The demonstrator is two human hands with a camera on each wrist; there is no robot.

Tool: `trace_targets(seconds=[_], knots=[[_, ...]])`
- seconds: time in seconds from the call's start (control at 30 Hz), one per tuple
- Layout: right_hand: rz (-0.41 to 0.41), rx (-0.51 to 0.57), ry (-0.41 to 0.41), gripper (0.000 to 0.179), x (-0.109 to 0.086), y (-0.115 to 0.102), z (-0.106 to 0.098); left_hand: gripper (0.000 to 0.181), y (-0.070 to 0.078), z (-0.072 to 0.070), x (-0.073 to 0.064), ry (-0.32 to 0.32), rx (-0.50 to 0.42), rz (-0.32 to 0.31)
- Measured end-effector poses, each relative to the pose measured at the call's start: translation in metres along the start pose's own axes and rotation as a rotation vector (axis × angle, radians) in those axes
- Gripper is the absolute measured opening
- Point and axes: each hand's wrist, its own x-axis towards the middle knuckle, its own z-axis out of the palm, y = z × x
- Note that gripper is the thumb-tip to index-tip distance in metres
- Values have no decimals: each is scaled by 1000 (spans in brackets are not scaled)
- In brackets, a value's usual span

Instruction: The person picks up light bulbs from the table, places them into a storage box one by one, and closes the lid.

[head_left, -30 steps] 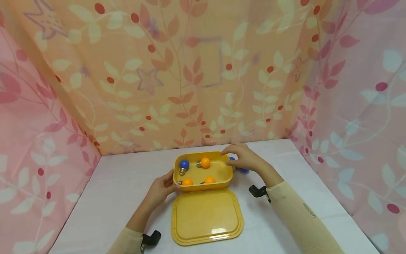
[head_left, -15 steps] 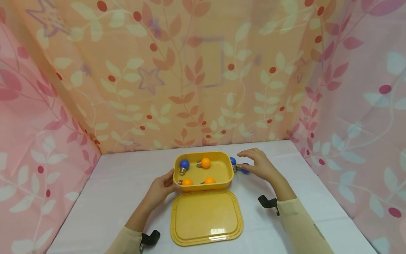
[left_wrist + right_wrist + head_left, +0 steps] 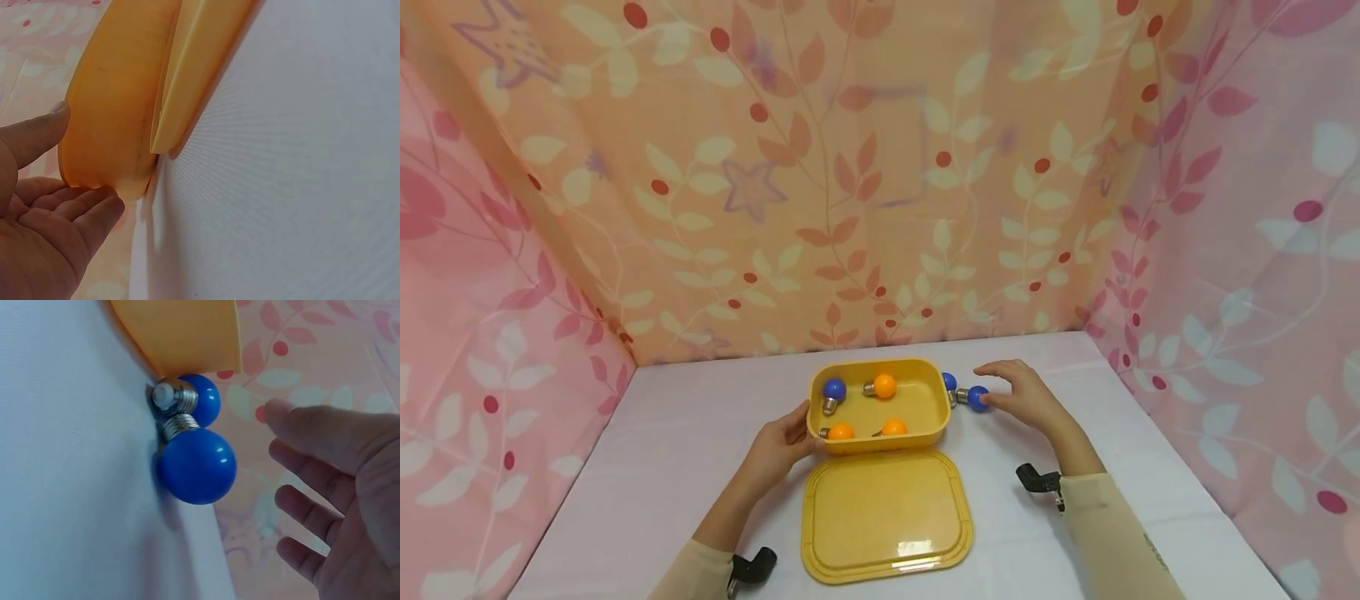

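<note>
A yellow plastic box (image 3: 880, 446) sits uncovered on the table. My left hand (image 3: 780, 448) holds its left end, thumb and fingers around the corner, as the left wrist view also shows. Inside lie a blue light bulb (image 3: 834, 389) and three orange light bulbs (image 3: 885, 386). Two more blue bulbs lie on the table against the box's right end. The nearer blue bulb (image 3: 199, 466) has its screw base toward the other blue bulb (image 3: 205, 400). My right hand (image 3: 1028, 398) hovers beside the nearer bulb, fingers spread and holding nothing.
A flat yellow lid (image 3: 887, 517) lies right in front of the box. The white-covered table (image 3: 700, 417) is enclosed by floral cloth walls, an orange one (image 3: 820, 208) at the back and pink ones at the sides.
My right hand has moved from over the box's right end to the right, beside the blue bulbs, which now show more fully. My left hand has stayed on the box.
</note>
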Motion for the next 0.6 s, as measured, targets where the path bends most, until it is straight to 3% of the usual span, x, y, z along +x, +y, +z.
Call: trace_targets(seconds=[0.17,0.6], knots=[[41,68,-9,47,-1,10,4,82,1,0,-1,-3,-1,11],[138,54,-47,52,0,26,15,84,1,-1,1,-17,8,3]])
